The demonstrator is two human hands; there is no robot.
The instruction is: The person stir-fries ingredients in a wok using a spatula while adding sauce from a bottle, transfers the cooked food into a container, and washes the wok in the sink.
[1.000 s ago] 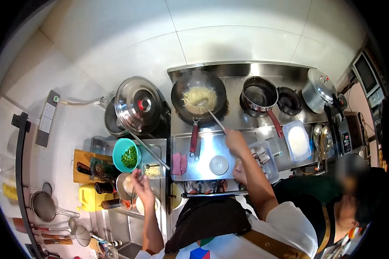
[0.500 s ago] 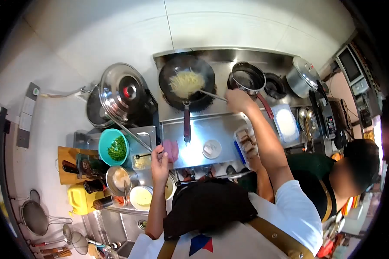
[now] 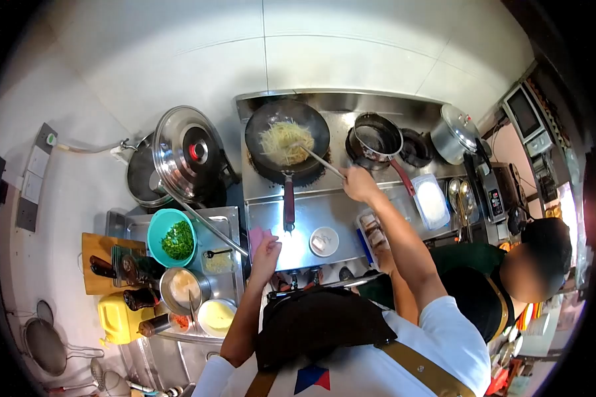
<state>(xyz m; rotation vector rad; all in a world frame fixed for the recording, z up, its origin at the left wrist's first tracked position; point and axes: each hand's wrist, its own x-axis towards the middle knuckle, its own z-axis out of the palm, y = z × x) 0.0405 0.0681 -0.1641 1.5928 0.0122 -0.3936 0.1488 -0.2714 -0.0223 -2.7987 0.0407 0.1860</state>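
Note:
My right hand [image 3: 360, 184] is closed around the handle of a long-handled spatula [image 3: 325, 163]. The spatula's head rests among pale shredded strips [image 3: 283, 141], which look like potato, in a dark wok [image 3: 258, 126] on the stove. The wok's brown handle [image 3: 289, 206] points toward me. Just left of that handle, my left hand [image 3: 266, 255] is on a folded pink cloth [image 3: 255, 238] at the counter edge, its fingers bent in over it. Right of my left hand sits a small white bowl [image 3: 333, 249] with whitish pieces inside.
A red-handled saucepan [image 3: 378, 153] and a pressure cooker [image 3: 453, 142] stand right of the wok. A large lidded pan [image 3: 192, 153], a turquoise bowl of chopped greens [image 3: 153, 239] and a steel pot [image 3: 204, 291] are at left. At right, a co-worker's forearm [image 3: 404, 284] reaches to a tray of brown chunks [image 3: 375, 233].
My left hand has moved right, from beside the pink cloth onto it, its fingers now curled. The spatula has shifted deeper into the strips. The view has tilted slightly.

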